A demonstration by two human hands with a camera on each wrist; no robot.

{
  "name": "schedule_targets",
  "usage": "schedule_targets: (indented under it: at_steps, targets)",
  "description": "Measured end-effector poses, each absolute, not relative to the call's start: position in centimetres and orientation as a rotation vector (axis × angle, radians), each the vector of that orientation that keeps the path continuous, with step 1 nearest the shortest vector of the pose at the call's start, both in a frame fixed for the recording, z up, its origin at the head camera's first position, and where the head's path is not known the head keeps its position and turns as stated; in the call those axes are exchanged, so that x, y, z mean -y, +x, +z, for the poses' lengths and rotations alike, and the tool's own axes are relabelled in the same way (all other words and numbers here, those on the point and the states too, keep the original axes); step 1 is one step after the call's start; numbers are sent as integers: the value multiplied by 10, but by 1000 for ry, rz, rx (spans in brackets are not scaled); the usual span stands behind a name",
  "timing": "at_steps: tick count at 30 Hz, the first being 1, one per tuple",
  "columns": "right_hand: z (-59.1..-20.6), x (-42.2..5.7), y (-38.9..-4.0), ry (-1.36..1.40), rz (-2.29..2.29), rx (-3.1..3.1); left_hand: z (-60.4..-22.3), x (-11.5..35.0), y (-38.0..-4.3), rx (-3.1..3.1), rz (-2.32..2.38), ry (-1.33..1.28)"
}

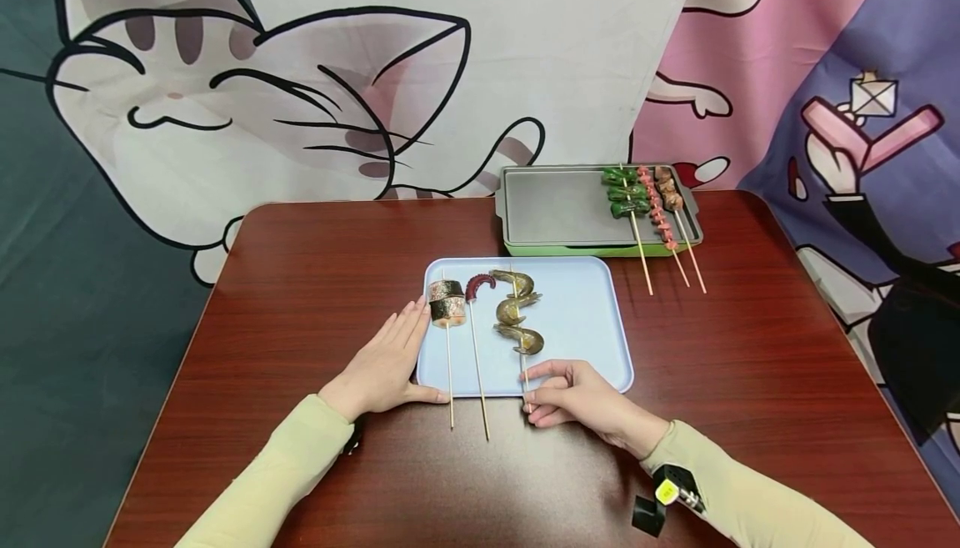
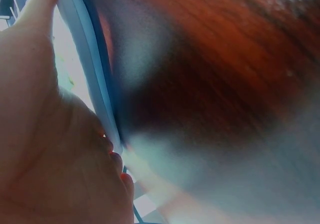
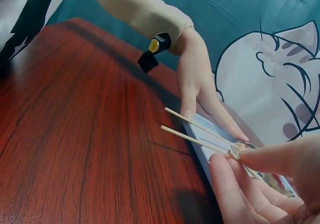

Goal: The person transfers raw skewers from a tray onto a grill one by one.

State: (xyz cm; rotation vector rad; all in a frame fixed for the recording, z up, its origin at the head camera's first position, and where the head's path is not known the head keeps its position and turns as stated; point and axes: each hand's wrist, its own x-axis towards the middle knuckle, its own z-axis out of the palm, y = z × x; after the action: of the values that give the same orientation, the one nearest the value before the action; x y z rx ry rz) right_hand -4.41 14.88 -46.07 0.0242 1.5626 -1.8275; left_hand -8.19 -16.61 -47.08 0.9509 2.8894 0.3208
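Observation:
On the light blue tray [image 1: 577, 306] lie three skewers side by side. The left one carries chunky dark-skinned pieces [image 1: 447, 304], the middle one a curled dark red tentacle [image 1: 480, 284], the right one three shrimp [image 1: 517, 312]. With its thumb and fingers, my right hand [image 1: 581, 402] pinches the shrimp skewer's stick at the tray's front edge. My left hand [image 1: 386, 369] rests along the tray's left rim, fingers straight and thumb spread near the left skewer's stick. The left wrist view shows that palm [image 2: 60, 149] beside the tray rim [image 2: 92, 53].
Behind the tray stands a grey grill plate [image 1: 555, 206] on a green base. Green pepper [image 1: 628, 191], pink [image 1: 656, 210] and brown meat [image 1: 669, 189] skewers lie on its right side, sticks overhanging the front. A brown wooden table [image 1: 337, 264] carries everything.

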Motion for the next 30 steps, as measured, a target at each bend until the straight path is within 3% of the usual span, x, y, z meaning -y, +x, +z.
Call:
schedule_targets:
  at_steps: [30]
  targets:
    - [-442,-169,-38,-78,-1817,-1714,-473,167,-83,-2885,328,952]
